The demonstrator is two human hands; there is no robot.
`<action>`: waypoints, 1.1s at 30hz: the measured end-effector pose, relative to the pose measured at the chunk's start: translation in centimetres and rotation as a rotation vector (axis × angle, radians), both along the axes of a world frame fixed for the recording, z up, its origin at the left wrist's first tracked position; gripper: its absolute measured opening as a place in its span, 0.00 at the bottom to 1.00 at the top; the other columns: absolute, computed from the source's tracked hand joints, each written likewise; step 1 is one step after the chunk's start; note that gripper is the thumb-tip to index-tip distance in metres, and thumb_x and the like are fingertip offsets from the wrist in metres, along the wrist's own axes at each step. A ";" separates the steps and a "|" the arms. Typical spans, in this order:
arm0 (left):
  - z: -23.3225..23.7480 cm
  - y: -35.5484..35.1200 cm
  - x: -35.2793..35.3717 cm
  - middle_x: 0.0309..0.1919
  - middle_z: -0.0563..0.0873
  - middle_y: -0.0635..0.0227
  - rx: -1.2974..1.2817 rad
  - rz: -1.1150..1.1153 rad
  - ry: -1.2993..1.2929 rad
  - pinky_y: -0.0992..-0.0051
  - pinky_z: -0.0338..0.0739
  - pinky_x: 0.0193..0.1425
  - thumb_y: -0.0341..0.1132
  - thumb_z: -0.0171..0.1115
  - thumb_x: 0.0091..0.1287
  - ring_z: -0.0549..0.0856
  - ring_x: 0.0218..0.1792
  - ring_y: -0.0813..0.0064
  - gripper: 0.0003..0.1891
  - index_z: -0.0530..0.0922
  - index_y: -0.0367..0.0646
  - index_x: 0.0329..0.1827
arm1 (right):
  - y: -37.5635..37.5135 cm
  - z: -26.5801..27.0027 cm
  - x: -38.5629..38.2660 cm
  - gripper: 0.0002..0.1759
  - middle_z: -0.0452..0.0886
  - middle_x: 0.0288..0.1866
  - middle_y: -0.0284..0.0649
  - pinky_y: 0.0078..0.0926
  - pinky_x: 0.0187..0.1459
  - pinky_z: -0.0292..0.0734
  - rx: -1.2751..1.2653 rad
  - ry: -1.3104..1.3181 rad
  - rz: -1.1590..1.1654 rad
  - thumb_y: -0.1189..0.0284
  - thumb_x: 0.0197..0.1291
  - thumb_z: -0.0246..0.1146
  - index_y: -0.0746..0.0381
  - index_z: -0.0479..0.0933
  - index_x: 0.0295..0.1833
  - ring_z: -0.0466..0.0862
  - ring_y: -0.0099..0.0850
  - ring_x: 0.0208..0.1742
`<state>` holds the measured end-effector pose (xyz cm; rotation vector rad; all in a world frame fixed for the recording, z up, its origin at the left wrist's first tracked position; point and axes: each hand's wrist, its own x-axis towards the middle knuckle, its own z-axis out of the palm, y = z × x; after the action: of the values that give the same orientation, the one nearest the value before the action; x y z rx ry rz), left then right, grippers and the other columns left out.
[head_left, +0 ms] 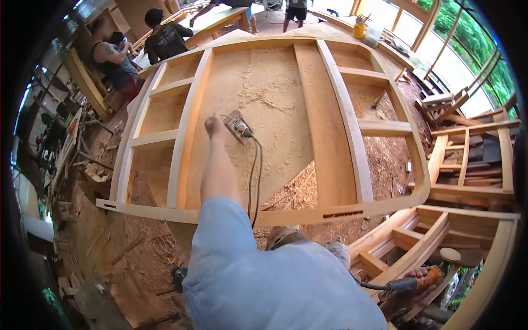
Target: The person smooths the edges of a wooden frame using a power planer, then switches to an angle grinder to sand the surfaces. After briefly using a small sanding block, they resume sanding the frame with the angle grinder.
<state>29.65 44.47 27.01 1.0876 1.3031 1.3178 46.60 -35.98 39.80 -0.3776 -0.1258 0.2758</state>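
My left arm is stretched out over a large wooden frame point(344, 115) with rounded corners. At its end, my left hand point(214, 124) is closed at the side of a corded power tool point(237, 126), which looks like an electric planer. It is over the panel point(269, 82) inside the frame, and its black cord runs back toward me. At lower right, the fingers of my right hand point(419, 272) wrap round an orange and dark corded power tool point(429, 279), perhaps a grinder. My blue sleeve and shoulder hide part of the frame's near edge.
Wood shavings point(283, 199) cover the panel and floor. Slatted wooden frames point(418, 236) lie at right, near stacked timber point(484, 179). A yellow container point(359, 28) stands beyond the far right corner. Several people are at the back, one in a dark shirt point(165, 41) by a workbench.
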 end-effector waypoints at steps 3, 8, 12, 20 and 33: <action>0.1 -0.5 -3.5 0.30 0.83 0.47 -0.039 0.342 0.905 0.53 0.78 0.47 0.39 0.58 0.66 0.86 0.37 0.52 0.18 0.79 0.27 0.31 | 4.1 1.7 3.4 0.30 0.72 0.48 0.40 0.34 0.56 0.77 -0.140 0.034 -0.063 0.55 0.71 0.61 0.67 0.63 0.63 0.77 0.32 0.48; 10.3 -18.9 2.8 0.29 0.83 0.60 0.291 -0.031 0.256 0.63 0.78 0.42 0.40 0.55 0.72 0.82 0.33 0.64 0.16 0.81 0.34 0.36 | 8.6 0.3 11.8 0.28 0.75 0.45 0.43 0.36 0.59 0.77 -0.274 0.006 0.069 0.55 0.68 0.61 0.66 0.66 0.59 0.80 0.35 0.47; 4.3 -38.3 14.7 0.41 0.87 0.65 0.350 -1.212 -0.152 0.69 0.79 0.48 0.43 0.63 0.70 0.84 0.41 0.72 0.18 0.83 0.36 0.50 | 12.6 -2.0 19.1 0.27 0.78 0.48 0.41 0.41 0.52 0.81 -0.240 0.029 0.346 0.52 0.69 0.59 0.63 0.69 0.59 0.82 0.35 0.48; 10.5 -51.9 24.9 0.36 0.86 0.73 -0.366 -1.541 -0.028 0.78 0.76 0.44 0.33 0.68 0.67 0.82 0.38 0.83 0.19 0.81 0.40 0.60 | 18.4 -3.1 27.4 0.20 0.81 0.40 0.42 0.40 0.41 0.85 -0.452 0.154 0.517 0.58 0.65 0.62 0.60 0.74 0.54 0.85 0.35 0.38; 9.7 -56.0 23.8 0.22 0.81 0.64 -0.196 -1.228 0.426 0.71 0.72 0.32 0.42 0.75 0.59 0.77 0.26 0.75 0.16 0.83 0.36 0.33 | 15.4 -1.5 39.3 0.17 0.82 0.35 0.44 0.36 0.36 0.85 -0.791 0.053 0.518 0.65 0.61 0.65 0.64 0.74 0.50 0.86 0.36 0.34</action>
<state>53.42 -11.52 36.68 1.6565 0.7166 0.0424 85.86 -20.60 38.31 -1.1256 -0.0549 0.8535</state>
